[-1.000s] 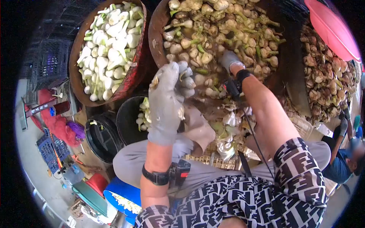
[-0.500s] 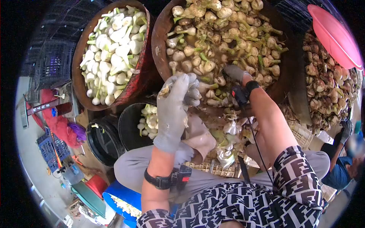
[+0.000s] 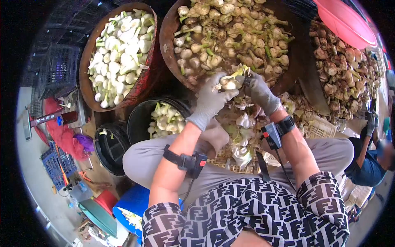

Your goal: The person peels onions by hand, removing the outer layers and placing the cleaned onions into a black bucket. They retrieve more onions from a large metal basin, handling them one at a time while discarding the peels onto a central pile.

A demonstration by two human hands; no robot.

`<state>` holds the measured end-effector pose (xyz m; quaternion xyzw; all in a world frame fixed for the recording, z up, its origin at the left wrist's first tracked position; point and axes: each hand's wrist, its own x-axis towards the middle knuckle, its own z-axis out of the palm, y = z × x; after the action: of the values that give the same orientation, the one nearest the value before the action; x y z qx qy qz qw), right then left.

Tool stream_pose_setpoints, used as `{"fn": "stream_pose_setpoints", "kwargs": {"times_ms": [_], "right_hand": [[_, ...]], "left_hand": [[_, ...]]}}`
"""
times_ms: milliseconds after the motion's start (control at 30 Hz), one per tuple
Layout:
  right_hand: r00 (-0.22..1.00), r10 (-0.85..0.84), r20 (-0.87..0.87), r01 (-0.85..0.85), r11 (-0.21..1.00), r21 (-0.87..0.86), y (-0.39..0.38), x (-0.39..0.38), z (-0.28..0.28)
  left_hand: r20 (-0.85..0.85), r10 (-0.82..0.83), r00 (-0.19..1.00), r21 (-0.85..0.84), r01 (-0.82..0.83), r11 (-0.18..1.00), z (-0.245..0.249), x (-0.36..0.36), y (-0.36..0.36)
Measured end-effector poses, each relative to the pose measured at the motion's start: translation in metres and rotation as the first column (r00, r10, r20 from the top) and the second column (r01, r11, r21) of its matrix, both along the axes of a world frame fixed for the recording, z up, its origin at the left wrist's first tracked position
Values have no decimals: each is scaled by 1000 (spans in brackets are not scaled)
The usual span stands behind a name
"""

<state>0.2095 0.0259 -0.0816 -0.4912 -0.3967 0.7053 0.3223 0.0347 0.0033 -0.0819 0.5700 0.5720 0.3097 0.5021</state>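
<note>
Gloved in grey, my left hand [image 3: 214, 96] is closed round a pale garlic bulb [image 3: 229, 84] with a greenish stem pointing up and right. My right hand [image 3: 260, 92], also gloved, is closed at that stem; whether it holds a small tool as well is too small to tell. Both hands are over the near edge of a large rusty tub [image 3: 168, 53], where many brownish bulbs sit in murky water. Loose white peelings [image 3: 242, 140] lie below my hands, on a woven basket between my legs.
Clean white bulbs fill a tub [image 3: 85, 70] at upper left. A black bucket [image 3: 132, 127] holds more; a second black bucket [image 3: 109, 154] stands beside it. Dirty bulbs [image 3: 341, 74] and a pink basin [image 3: 345, 22] are at right. Another person [image 3: 368, 171] sits at far right.
My right hand has come up out of the tub and toward my left hand. My left hand has moved right and now shows a bulb with a stem. The view has shifted slightly.
</note>
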Motion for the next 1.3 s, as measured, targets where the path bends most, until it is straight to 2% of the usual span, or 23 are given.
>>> {"fn": "stream_pose_setpoints", "kwargs": {"times_ms": [33, 133, 167, 267, 333, 433, 500, 567, 633, 667, 733, 767, 867, 933, 967, 1033, 1067, 1100, 1133, 1167, 1200, 1233, 1300], "right_hand": [[995, -79, -64, 70, 989, -132, -4, -8, 34], [989, -149, 20, 150, 988, -47, -15, -11, 29], [985, -148, 85, 151, 988, -27, -17, -11, 38], [981, -195, -3, 194, 977, -92, -22, -9, 39], [990, -107, 93, 97, 990, 102, -26, -3, 29], [974, -87, 207, 55, 986, 156, -28, -2, 26], [984, -148, 103, 139, 987, 85, -27, -4, 27], [951, -268, -155, 263, 964, -50, -26, -8, 26], [969, -232, 81, 219, 966, 140, -30, -5, 15], [953, -226, 201, 179, 957, 230, -31, -4, 15], [967, -236, 99, 209, 951, 227, -35, -7, 13], [969, -242, 47, 226, 949, 222, -37, -8, 13], [949, -97, 301, 72, 993, 92, -30, -2, 11], [958, -210, 194, 198, 977, 77, -32, -9, 6], [954, -266, 139, 259, 964, 64, -33, -12, 3], [961, -253, -114, 245, 966, -79, -34, -8, -10], [975, -194, -107, 196, 981, 11, -36, -6, -6], [985, -140, -96, 150, 983, 101, -38, -4, -3], [996, -61, 71, 35, 943, 330, -45, 0, 2], [969, -23, 248, -114, 845, 522, -49, 2, 9], [954, -21, 300, -148, 836, 529, -51, 5, 12], [936, -18, 353, -184, 827, 532, -53, 7, 14], [900, -41, 434, -230, 801, 553, -55, 9, 18]], "left_hand": [[19, 1, 1000, 20, -2, 1000, 0, 1, -2], [-171, -59, 984, 230, 98, 968, 2, 5, -8], [-150, -64, 987, 244, 100, 965, 4, 5, -9], [-97, -86, 992, 278, 110, 954, 10, 3, -9], [-68, -107, 992, 287, 122, 950, 14, 2, -8], [157, -43, 987, 181, 15, 983, 8, 2, -8], [297, -49, 953, 11, 48, 999, 13, -1, -9], [465, -9, 885, -203, 117, 972, 14, -9, -8], [632, 99, 769, -430, 242, 870, 11, -18, -2], [644, 107, 758, -424, 237, 874, 15, -17, -2], [665, 129, 735, -415, 221, 883, 25, -16, -3], [632, 108, 768, -342, 151, 927, 20, -13, -4], [456, 64, 888, -131, -5, 991, 10, -1, -6], [240, 46, 970, -35, -38, 999, 13, 3, -12], [333, 107, 937, -74, -87, 993, 17, 7, -12], [294, 210, 933, -291, -122, 949, 26, -1, -9], [266, 260, 928, -395, -140, 908, 31, -4, -7], [284, 291, 913, -319, -196, 927, 20, -2, -8], [349, 323, 880, -422, -160, 893, 18, -5, -6], [408, 358, 840, -513, -113, 851, 21, -9, -2], [459, 397, 795, -594, -58, 802, 22, -11, 0], [479, 372, 795, -578, -33, 815, 22, -10, -1], [268, 329, 905, -573, -124, 810, 17, -12, -2]]}}
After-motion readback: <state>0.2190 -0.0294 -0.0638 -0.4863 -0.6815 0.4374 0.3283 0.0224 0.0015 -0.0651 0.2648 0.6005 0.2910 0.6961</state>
